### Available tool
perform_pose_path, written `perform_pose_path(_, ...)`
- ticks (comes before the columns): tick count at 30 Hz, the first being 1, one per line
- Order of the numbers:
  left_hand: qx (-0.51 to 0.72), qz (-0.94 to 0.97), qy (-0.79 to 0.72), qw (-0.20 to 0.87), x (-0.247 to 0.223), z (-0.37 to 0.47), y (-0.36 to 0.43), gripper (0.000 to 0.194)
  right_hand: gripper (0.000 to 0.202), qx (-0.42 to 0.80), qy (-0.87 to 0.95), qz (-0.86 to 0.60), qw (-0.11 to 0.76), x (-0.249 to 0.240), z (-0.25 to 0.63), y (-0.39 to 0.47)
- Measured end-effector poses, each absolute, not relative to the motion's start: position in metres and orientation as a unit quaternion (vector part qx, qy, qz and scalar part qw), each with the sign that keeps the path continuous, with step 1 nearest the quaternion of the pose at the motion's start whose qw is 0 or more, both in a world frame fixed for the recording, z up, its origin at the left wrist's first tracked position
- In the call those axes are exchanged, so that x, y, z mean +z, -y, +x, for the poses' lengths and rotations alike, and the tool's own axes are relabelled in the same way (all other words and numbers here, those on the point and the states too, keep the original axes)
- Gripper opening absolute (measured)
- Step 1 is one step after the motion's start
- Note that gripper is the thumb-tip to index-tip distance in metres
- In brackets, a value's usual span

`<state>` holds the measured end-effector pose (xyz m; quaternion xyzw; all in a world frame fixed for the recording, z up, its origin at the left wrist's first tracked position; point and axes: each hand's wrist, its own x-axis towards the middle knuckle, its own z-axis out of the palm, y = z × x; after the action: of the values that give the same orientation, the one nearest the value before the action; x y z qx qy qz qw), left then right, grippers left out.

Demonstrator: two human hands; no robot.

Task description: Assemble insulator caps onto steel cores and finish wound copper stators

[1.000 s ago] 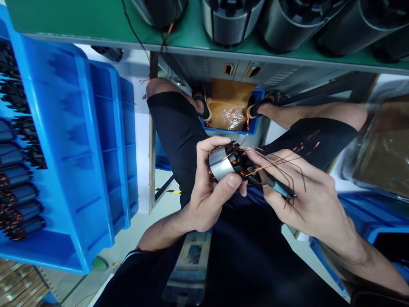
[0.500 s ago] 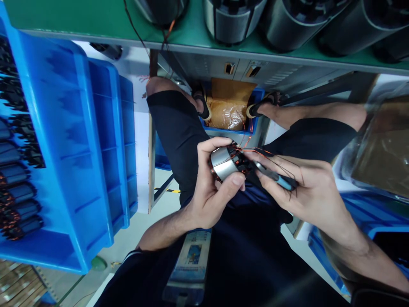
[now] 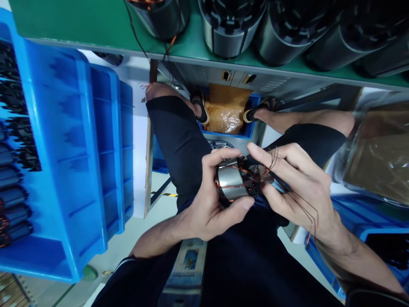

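Observation:
My left hand [image 3: 214, 200] grips a silver and black motor stator [image 3: 230, 181] between thumb and fingers, its wired end facing right. Thin copper wires [image 3: 308, 209] run from that end and trail across my right hand [image 3: 297, 187]. In my right hand are pliers with blue and black handles [image 3: 278, 185], their jaws close to the wires at the stator's end. The index finger is raised beside the wires. Whether the jaws touch the wires is hard to make out.
More stators [image 3: 230, 40] stand on a green bench [image 3: 79, 25] ahead. At the left are stacked blue bins [image 3: 60, 149] holding stators. A blue box with a plastic-wrapped bundle [image 3: 226, 115] lies between my feet. Another blue bin [image 3: 358, 213] is at the right.
The stator has turned and moved slightly down and right in my left hand. My right index finger has lifted, and the wires now trail farther down over my right hand.

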<state>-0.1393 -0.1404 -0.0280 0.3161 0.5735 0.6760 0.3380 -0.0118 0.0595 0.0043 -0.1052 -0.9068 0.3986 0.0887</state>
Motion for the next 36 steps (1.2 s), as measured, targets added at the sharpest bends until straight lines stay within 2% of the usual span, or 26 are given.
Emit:
perform_pose_path(6, 0.704, 0.316, -0.526, 0.358, -0.033, -0.136, 0.138, 0.09, 0.071, 0.404, 0.904, -0.116, 0.077, 0.008, -0.01, -0.057)
perform_pose_path(9, 0.717, 0.31, -0.514, 0.355, -0.035, -0.134, 0.139, 0.087, 0.069, 0.399, 0.907, -0.11, 0.074, 0.013, -0.012, -0.056)
perform_pose_path(11, 0.724, 0.287, -0.497, 0.382, -0.034, -0.134, 0.139, 0.076, 0.068, 0.408, 0.906, -0.097, 0.06, 0.015, -0.014, -0.055)
perform_pose_path(14, 0.738, 0.174, -0.477, 0.444, -0.026, -0.134, 0.137, 0.031, 0.069, 0.435, 0.895, -0.089, 0.05, 0.012, -0.016, -0.053)
perform_pose_path(15, 0.741, 0.127, -0.473, 0.459, -0.022, -0.134, 0.136, 0.023, 0.07, 0.439, 0.893, -0.089, 0.055, 0.01, -0.015, -0.052)
perform_pose_path(18, 0.751, 0.022, -0.446, 0.486, -0.013, -0.135, 0.128, 0.019, 0.07, 0.434, 0.894, -0.089, 0.069, 0.002, -0.012, -0.05)
perform_pose_path(24, 0.749, -0.026, -0.452, 0.484, -0.01, -0.135, 0.122, 0.026, 0.064, 0.369, 0.923, -0.085, 0.068, -0.003, -0.01, -0.048)
perform_pose_path(27, 0.735, -0.058, -0.45, 0.503, -0.013, -0.135, 0.122, 0.03, 0.064, 0.41, 0.904, -0.105, 0.058, -0.009, -0.018, -0.05)
perform_pose_path(31, 0.731, -0.113, -0.411, 0.533, -0.018, -0.137, 0.121, 0.037, 0.055, 0.49, 0.862, -0.129, 0.033, -0.022, -0.026, -0.057)
perform_pose_path(34, 0.745, -0.097, -0.401, 0.523, -0.018, -0.139, 0.124, 0.043, 0.062, 0.482, 0.867, -0.126, 0.014, -0.022, -0.024, -0.063)
perform_pose_path(36, 0.748, -0.077, -0.412, 0.514, -0.016, -0.139, 0.126, 0.04, 0.069, 0.456, 0.882, -0.117, 0.004, -0.016, -0.02, -0.064)
